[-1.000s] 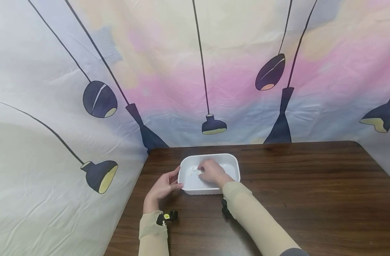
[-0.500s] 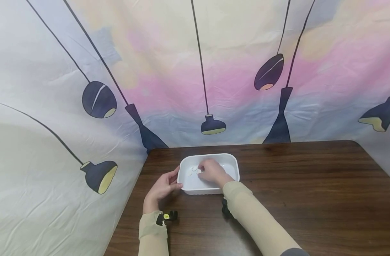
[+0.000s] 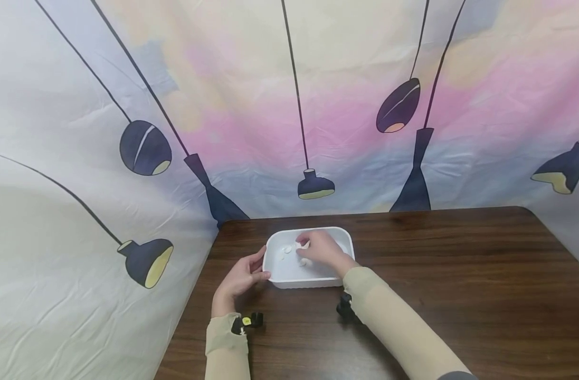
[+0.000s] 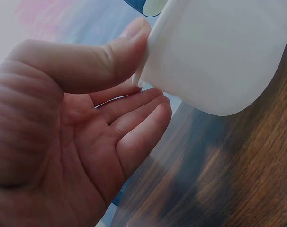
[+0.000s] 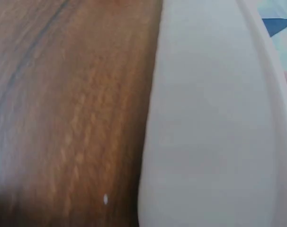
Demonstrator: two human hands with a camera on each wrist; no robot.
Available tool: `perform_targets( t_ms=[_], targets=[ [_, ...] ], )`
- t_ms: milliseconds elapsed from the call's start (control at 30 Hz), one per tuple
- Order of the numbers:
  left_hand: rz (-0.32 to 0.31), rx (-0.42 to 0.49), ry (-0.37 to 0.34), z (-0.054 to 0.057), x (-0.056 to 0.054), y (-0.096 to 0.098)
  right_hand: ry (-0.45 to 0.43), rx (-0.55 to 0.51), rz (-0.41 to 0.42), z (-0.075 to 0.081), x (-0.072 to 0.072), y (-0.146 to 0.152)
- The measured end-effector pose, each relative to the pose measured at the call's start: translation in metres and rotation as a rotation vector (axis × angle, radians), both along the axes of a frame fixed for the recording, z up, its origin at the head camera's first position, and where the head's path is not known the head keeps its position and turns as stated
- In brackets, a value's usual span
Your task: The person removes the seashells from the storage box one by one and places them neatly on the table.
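Observation:
A white rectangular tray [image 3: 282, 272] with rounded corners stands on the table. My left hand [image 3: 241, 274] holds its left end. In the left wrist view the thumb [image 4: 129, 49] lies at the tray's rim, with the other fingers below it. My right hand [image 3: 322, 247] reaches inside over the front edge and pinches a small white piece [image 3: 300, 245] between thumb and fingers. Another white piece [image 3: 305, 262] lies on the tray floor just below that hand, and several small white bits lie left of it. The right wrist view shows the tray's outer wall [image 5: 210, 118]; the hand is hidden there.
The dark wood table [image 3: 460, 279] extends widely to the right of the tray. A cloth backdrop [image 3: 251, 105] printed with hanging lamps rises behind and to the left. Near the tray's outer wall in the right wrist view, a tiny white speck [image 5: 105, 199] lies on the table.
My right hand has lifted slightly and shifted right with a white piece between its fingers, uncovering another piece on the tray floor. The left hand stays at the tray's end.

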State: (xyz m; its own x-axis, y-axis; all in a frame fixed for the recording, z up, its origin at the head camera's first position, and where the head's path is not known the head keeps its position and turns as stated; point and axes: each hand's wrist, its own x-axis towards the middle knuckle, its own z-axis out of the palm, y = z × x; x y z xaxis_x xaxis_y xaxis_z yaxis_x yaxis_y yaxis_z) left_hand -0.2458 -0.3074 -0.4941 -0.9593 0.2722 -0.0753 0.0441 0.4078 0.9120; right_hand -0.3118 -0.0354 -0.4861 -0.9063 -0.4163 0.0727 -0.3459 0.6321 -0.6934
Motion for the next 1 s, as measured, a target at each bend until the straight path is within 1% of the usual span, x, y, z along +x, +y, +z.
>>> perform_targets(
  t_ms=[200,333,433,667,1000],
  targets=[
    [0.008,-0.003,-0.007,0.001,0.000,0.001,0.035,-0.051,-0.029,0.008,0.004,0.020],
    [0.003,-0.008,-0.001,0.000,0.000,0.001,0.064,-0.112,-0.060,0.010,0.008,0.037],
    [0.006,-0.016,0.002,0.000,0.000,0.001,0.066,-0.167,-0.086,0.010,0.010,0.050],
    [0.004,-0.012,-0.004,0.000,-0.002,0.001,0.061,-0.246,-0.163,0.004,0.013,0.082],
    [-0.001,0.003,-0.014,0.000,-0.001,0.000,0.021,-0.302,-0.236,-0.009,0.016,0.122]
  ],
)
